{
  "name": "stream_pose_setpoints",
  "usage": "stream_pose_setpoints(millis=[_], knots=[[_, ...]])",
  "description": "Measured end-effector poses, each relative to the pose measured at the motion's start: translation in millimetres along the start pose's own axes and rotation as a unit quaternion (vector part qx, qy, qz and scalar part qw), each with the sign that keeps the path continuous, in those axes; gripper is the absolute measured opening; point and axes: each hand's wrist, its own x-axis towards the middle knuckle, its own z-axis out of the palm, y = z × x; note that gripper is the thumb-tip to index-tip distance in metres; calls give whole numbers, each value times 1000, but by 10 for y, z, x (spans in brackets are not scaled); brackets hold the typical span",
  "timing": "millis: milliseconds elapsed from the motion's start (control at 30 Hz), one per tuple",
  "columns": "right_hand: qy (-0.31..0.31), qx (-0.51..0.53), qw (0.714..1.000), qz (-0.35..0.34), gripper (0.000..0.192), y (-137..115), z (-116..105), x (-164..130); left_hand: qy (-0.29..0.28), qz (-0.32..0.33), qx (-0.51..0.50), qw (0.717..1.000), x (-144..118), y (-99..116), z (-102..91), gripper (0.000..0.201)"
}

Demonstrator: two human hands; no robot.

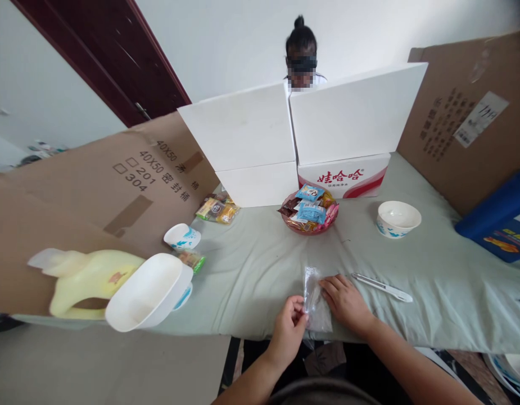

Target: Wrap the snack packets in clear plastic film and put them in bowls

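A small clear plastic bag (pixel 319 316) lies flat on the cloth-covered table near its front edge. Thumb and fingers of my left hand (pixel 286 329) are pinched at the bag's left side. On the bag's upper right, my right hand (pixel 347 302) rests palm down with its fingers stretched out. Just right of that hand is a white utility knife (pixel 386 288), lying at a slant. Beyond the bag stands a pink bowl (pixel 304 228) filled with wrapped snacks, blue packets (pixel 311 212) on top.
White boxes (pixel 255 126) form a wall at the back, with a person (pixel 301 50) behind them. Cardboard (pixel 158 191) borders the left. Paper bowls (pixel 398 216), a tilted white container (pixel 144 292), a yellow jug (pixel 95 275) and a blue jug (pixel 496 214) stand around.
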Motion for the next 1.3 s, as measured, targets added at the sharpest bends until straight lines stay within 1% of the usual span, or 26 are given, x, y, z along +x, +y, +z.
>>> stream_pose_setpoints(millis=[167,267,367,500,600,633,700,733,767,833,867,900,933,1000,1033,1067,1133,1167,1200,1267,1300], knots=[[9,12,1000,10,33,29,15,-13,2,0,40,999,-8,-23,14,34],[16,3,1000,4,34,43,29,-14,-11,-10,41,999,-19,1,-7,35],[15,-9,1000,6,34,49,30,-9,-25,-29,49,998,-8,47,-27,33],[17,-12,1000,6,34,12,-12,-20,-34,-30,112,993,43,107,-16,31],[38,-10,999,-20,32,-51,-47,-56,-38,-24,154,987,75,121,13,32],[37,-10,999,-35,32,-71,-51,-70,-42,-24,162,986,79,121,21,32],[16,-10,998,-62,31,-98,-42,-95,-48,-16,188,981,77,125,21,34],[1,-10,998,-69,30,-103,-31,-103,-42,3,212,976,71,134,11,36],[-13,-12,997,-70,30,-102,-16,-109,-31,35,245,968,64,151,-6,38],[-32,-15,998,-61,29,-91,16,-114,-19,135,318,938,50,209,-59,37],[-37,-15,998,-56,30,-85,30,-114,-36,191,348,917,45,246,-94,35],[-41,-14,998,-53,31,-79,42,-114,-70,240,368,896,43,283,-130,32],[-42,-12,998,-51,31,-75,50,-115,-115,274,380,876,43,316,-166,32],[-44,-3,998,-47,31,-75,47,-124,-190,301,392,848,50,353,-230,40],[-42,4,998,-43,31,-79,33,-135,-209,302,397,841,53,354,-256,42],[-40,15,998,-41,30,-83,8,-150,-217,301,401,837,56,343,-277,40],[-49,51,996,-54,30,-91,-65,-192,-218,308,403,834,58,299,-307,26],[-64,78,993,-69,32,-94,-110,-217,-216,319,399,832,57,275,-316,19],[-83,107,987,-87,38,-96,-154,-242,-212,331,393,831,58,257,-321,15],[-119,162,973,-111,54,-97,-219,-282,-199,351,383,831,71,253,-319,14],[-127,180,969,-109,57,-96,-232,-294,-192,353,381,833,88,272,-310,15]])
